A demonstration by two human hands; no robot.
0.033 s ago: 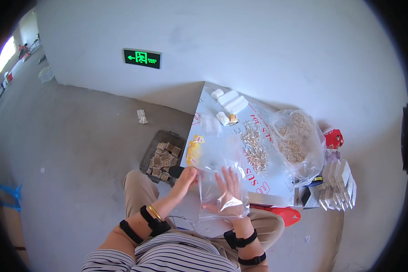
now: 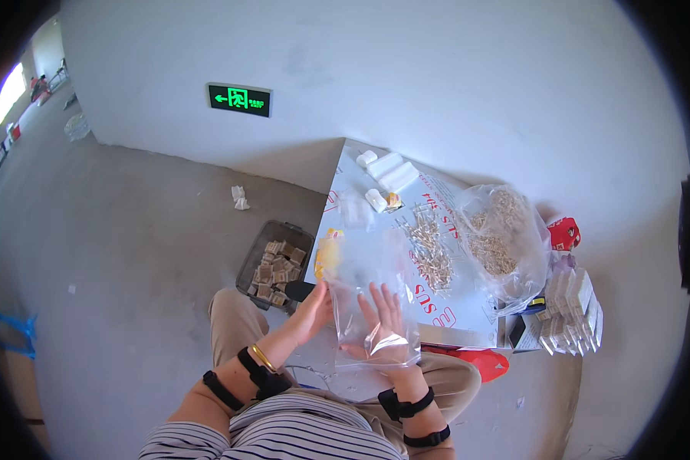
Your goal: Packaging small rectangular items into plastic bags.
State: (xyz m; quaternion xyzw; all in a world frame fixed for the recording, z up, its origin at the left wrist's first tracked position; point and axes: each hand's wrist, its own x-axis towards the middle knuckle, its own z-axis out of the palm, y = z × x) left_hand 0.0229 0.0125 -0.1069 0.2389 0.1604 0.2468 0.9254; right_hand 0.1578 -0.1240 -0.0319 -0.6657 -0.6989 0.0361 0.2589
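A clear plastic bag (image 2: 353, 300) hangs over the near edge of the table, between my two hands. My right hand (image 2: 385, 328) shows through the film with its fingers spread; whether it is inside the bag or behind it I cannot tell. At the bag's left edge is my left hand (image 2: 311, 313), its fingers stretched upward and partly hidden. Just beyond the bag, a loose pile of cotton swabs (image 2: 432, 257) lies on the table. A yellow packet (image 2: 328, 254) is near my left fingertips.
On the metal-topped table (image 2: 468, 326) are a large bag of swabs (image 2: 492, 254) and white wrapped packs (image 2: 397, 175). Several clear packs (image 2: 571, 314) are stacked at the right. A grey bin (image 2: 254, 261) of small brown-and-white packs stands left of the table. A wall (image 2: 475, 92) rises behind.
My left hand has shifted slightly left and its fingers have straightened at the bag's edge. My right hand and the bag have moved slightly left.
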